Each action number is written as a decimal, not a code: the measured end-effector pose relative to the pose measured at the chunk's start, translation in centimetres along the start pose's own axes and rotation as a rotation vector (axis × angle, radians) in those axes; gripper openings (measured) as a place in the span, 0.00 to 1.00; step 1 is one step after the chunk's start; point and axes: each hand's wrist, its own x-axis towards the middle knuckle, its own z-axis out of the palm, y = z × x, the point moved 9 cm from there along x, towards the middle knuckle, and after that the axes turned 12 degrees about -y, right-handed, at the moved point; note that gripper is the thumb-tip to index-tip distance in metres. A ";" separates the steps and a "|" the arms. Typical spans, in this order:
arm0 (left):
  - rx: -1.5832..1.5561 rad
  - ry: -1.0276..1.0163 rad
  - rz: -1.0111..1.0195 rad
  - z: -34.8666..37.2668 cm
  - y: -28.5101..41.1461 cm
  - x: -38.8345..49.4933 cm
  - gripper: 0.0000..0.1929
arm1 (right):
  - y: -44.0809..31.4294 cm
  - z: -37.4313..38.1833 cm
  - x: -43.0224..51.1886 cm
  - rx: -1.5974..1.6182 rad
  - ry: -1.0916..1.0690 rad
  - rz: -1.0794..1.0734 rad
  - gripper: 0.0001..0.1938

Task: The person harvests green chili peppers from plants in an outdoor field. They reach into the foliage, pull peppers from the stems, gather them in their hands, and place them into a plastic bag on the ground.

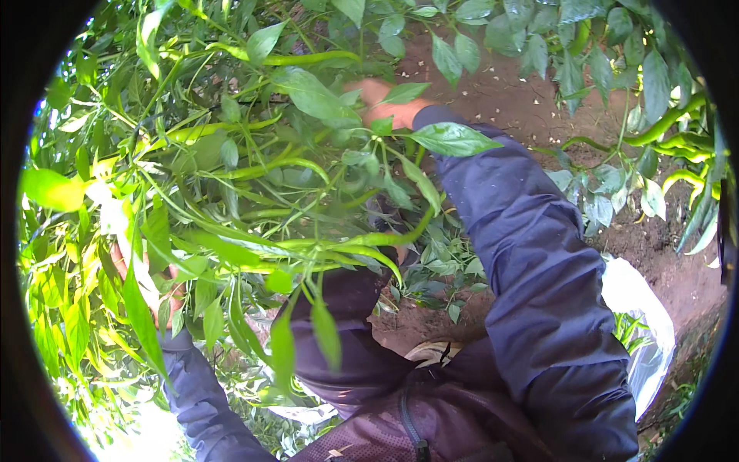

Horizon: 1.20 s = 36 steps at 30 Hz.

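Green chili pepper plants with long, thin pods fill the space before me. My right hand (384, 104), blurred and partly covered by leaves, reaches into the foliage at the top centre. A long green chili pepper (314, 58) hangs just left of it. Whether the fingers hold anything is hidden. On the left, my left hand (170, 300) is among the stems, its fingers largely screened by leaves; its grip is not visible. Between the hands hang several more pods, among them a curved chili pepper (277, 168) and a lower cluster of chili peppers (346, 251).
A translucent plastic bag (649, 323) holding green chili peppers stands at my right, beyond my sleeve. Brown soil (496, 95) runs between the plants. More pods hang on a chili plant (664, 124) at the right. My bent leg (335, 329) is under the branches.
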 end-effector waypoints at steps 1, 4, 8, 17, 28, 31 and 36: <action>0.002 -0.001 0.002 -0.1 0.1 0.1 0.35 | -0.2 -0.5 0.0 -0.011 0.008 0.010 0.29; 0.008 0.008 -0.002 -0.4 0.1 0.3 0.36 | -1.7 -2.9 -0.9 -0.132 0.120 -0.020 0.23; 0.021 -0.016 -0.006 0.0 0.2 0.5 0.36 | -5.8 -4.2 -0.8 -0.022 0.099 -0.228 0.27; 0.038 -0.081 -0.029 -0.8 1.4 0.6 0.31 | -11.3 -2.7 -1.1 -0.022 0.473 -0.273 0.22; 0.034 -0.136 -0.070 -1.3 2.2 1.0 0.32 | -11.7 -3.7 -2.2 -0.219 0.524 -0.167 0.18; 0.015 -0.083 -0.027 -1.7 2.5 1.1 0.32 | -12.2 -3.7 -2.2 -0.298 0.552 -0.193 0.20; 0.024 -0.045 -0.023 -1.6 2.4 1.4 0.31 | -10.9 -3.1 -1.3 -0.380 0.512 0.037 0.20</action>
